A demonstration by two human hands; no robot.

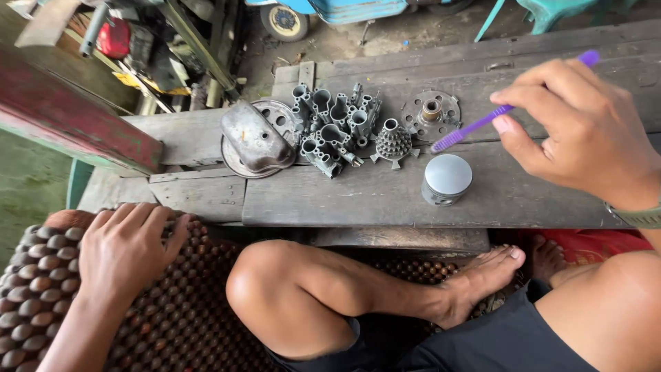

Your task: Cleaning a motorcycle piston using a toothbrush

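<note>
My right hand (575, 131) holds a purple toothbrush (475, 127), its bristles pointing down-left near a round metal disc part (431, 112). Just below the brush head stands a silver piston (447, 179) on the weathered wooden boards (358, 196). My left hand (131, 246) lies flat, fingers spread, on a mat of brown wooden beads (172, 317), holding nothing. To the left of the piston sit a small finned cone-shaped part (394, 142), a cluster of grey metal castings with tubes (334, 127), and a dented metal cover (253, 140) on a round plate.
My crossed bare legs (330, 289) and foot fill the space below the boards. A red wooden beam (69, 114) runs at the left. Tools and red gear lie at top left; a blue vehicle wheel (284, 21) and teal chair legs stand beyond the boards.
</note>
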